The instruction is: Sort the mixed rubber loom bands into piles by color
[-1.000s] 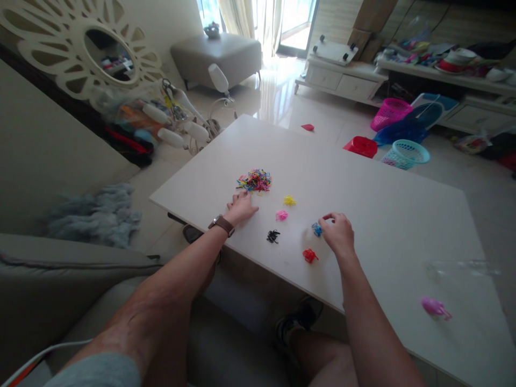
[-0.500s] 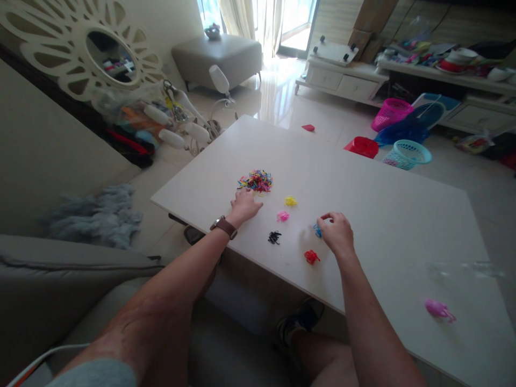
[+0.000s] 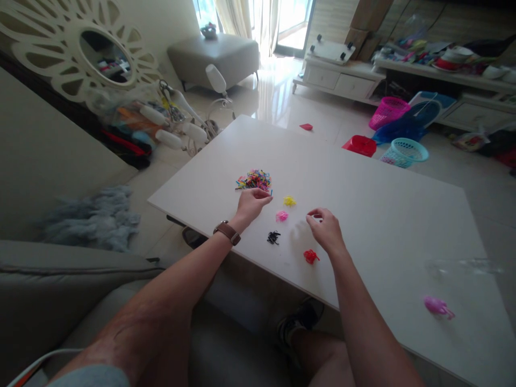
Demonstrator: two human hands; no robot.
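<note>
My left hand (image 3: 250, 207), with a brown-strapped watch (image 3: 228, 232) on the wrist, pinches a small blue rubber band (image 3: 271, 192) at its fingertips. Just behind it lies a mixed heap of colourful rubber bands (image 3: 256, 179). My right hand (image 3: 327, 231) hovers over the table, fingers curved with a gap between thumb and forefinger, and nothing visible in it. Between the hands are small single-colour piles: yellow bands (image 3: 289, 201), pink bands (image 3: 281, 216) and black bands (image 3: 273, 237). A red pile (image 3: 310, 256) lies nearer me. The blue pile is hidden behind my right hand.
The white table (image 3: 382, 226) carries a pink object (image 3: 437, 307) and a clear plastic item (image 3: 463, 265) at the right. Beyond its far edge stand a red bin (image 3: 360, 145) and a light-blue basket (image 3: 407, 152). A lamp with white shades (image 3: 216, 79) stands at the left.
My left hand has lifted from the mixed heap and moved right with a blue rubber band. My right hand has moved left and away from the blue pile.
</note>
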